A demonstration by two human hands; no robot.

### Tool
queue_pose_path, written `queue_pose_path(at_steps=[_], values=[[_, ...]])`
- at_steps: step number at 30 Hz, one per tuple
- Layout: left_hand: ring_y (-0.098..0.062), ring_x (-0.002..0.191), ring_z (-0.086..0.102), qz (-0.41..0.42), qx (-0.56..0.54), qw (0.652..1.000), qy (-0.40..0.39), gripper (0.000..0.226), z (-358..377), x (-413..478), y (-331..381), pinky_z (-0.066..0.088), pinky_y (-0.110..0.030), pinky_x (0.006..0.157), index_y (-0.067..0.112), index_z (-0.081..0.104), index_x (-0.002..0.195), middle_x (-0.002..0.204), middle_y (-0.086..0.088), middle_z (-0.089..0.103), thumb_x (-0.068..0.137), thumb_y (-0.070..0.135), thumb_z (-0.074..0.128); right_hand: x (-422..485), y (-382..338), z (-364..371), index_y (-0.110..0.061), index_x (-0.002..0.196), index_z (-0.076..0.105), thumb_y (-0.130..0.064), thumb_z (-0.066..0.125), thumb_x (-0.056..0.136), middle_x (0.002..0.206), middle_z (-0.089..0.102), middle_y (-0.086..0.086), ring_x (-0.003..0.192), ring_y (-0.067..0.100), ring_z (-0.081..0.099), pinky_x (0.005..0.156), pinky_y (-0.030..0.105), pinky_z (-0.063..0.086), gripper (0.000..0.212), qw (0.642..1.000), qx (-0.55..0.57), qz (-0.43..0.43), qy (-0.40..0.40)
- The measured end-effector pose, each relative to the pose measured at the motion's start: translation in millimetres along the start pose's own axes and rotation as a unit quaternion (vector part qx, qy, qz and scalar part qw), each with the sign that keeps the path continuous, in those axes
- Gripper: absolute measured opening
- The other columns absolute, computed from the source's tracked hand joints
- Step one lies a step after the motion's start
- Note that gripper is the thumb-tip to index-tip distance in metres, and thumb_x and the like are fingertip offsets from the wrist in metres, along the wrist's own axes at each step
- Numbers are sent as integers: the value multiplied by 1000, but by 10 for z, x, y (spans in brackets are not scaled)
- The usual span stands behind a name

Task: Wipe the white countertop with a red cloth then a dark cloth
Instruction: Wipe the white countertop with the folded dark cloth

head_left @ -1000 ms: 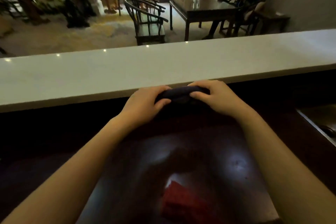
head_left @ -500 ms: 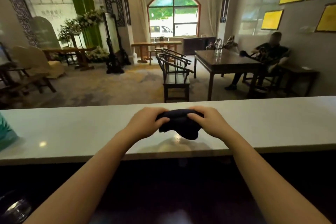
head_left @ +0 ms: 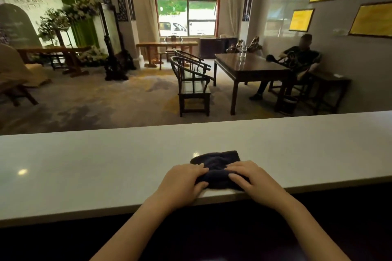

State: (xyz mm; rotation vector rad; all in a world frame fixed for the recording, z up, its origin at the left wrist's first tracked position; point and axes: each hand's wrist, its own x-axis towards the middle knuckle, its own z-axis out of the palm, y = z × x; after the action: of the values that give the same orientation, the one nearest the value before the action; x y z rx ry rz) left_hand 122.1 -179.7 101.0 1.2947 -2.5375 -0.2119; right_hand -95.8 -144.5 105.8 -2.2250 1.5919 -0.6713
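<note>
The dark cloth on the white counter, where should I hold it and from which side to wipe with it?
Hold the dark cloth from above along its near edge, coming from the counter's near side. It lies bunched and flat on the white countertop, so pinching a side would only lift it. The left hand and right hand rest there, palms down, fingers spread.

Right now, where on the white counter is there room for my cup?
The white countertop is bare to the left of the left hand, out to the picture's edge, and bare to the right of the right hand. A strip beyond the dark cloth is free too. The only crowded spot is the near edge, where both hands press the cloth.
</note>
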Motion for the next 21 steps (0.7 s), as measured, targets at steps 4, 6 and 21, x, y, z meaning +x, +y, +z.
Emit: queue_pose_path(at_steps=[4,6,21], values=[[-13,136,27,11,-12,1000,-4,48,101,-81,18,20,-35,113,28,34,136,149,3,32,91,43,43,135,-201,51,-30,111,58,-40,41,92,112,64,-8,103,10,53,92,30,42,27,993,-79,12,86],[-11,137,25,26,-52,998,-18,48,76,-106,-14,17,-38,113,30,31,137,150,5,30,91,44,40,264,-309,176,-30,127,46,-37,39,94,133,53,-6,122,12,41,104,32,31,34,994,-95,-15,49],[-19,142,-9,-240,101,964,-62,70,-87,-371,-1352,-2,-61,110,42,-1,140,156,5,-9,78,73,6,1023,-502,757,-59,132,8,-69,18,84,157,3,-7,143,24,-5,107,63,-8,50,977,-145,-1,-156]])
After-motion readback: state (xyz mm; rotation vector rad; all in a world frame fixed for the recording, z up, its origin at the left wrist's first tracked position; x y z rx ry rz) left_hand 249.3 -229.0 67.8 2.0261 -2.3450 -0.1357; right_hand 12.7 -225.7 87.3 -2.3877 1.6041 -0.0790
